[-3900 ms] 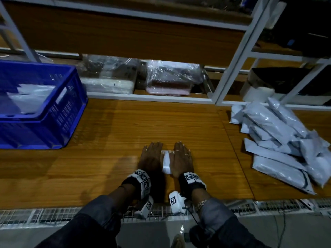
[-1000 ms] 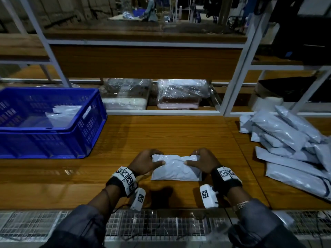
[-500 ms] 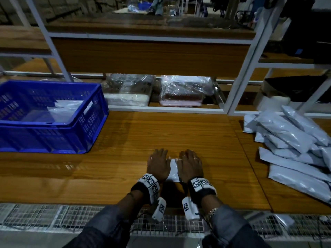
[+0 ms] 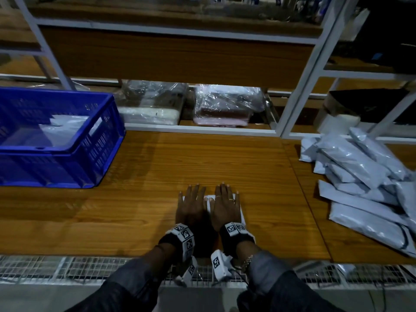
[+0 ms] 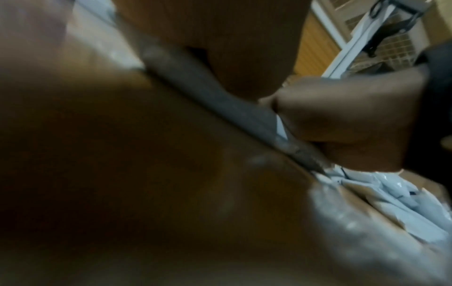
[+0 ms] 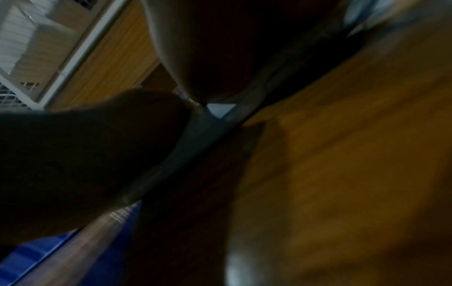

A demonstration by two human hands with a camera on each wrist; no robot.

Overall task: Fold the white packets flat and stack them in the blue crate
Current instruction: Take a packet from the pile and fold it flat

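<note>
A folded white packet (image 4: 209,202) lies on the wooden table (image 4: 202,158) near its front edge, almost covered by my hands. My left hand (image 4: 191,206) and right hand (image 4: 225,206) press flat on it side by side, fingers straight and pointing away from me. Only a strip between the thumbs and a sliver at the right edge show. The blue crate (image 4: 60,140) stands at the far left with folded white packets (image 4: 65,127) inside. A pile of unfolded white packets (image 4: 364,183) lies at the right. Both wrist views are dark and blurred against the table.
A white metal shelf frame (image 4: 299,93) rises behind the table. Clear plastic-wrapped bundles (image 4: 227,106) sit on the low shelf at the back. A wire grid ledge (image 4: 67,269) runs along the table's near edge.
One second ago both hands held the packet by its far corners; they have since folded it smaller and now press flat on it. The head view shifted slightly.
</note>
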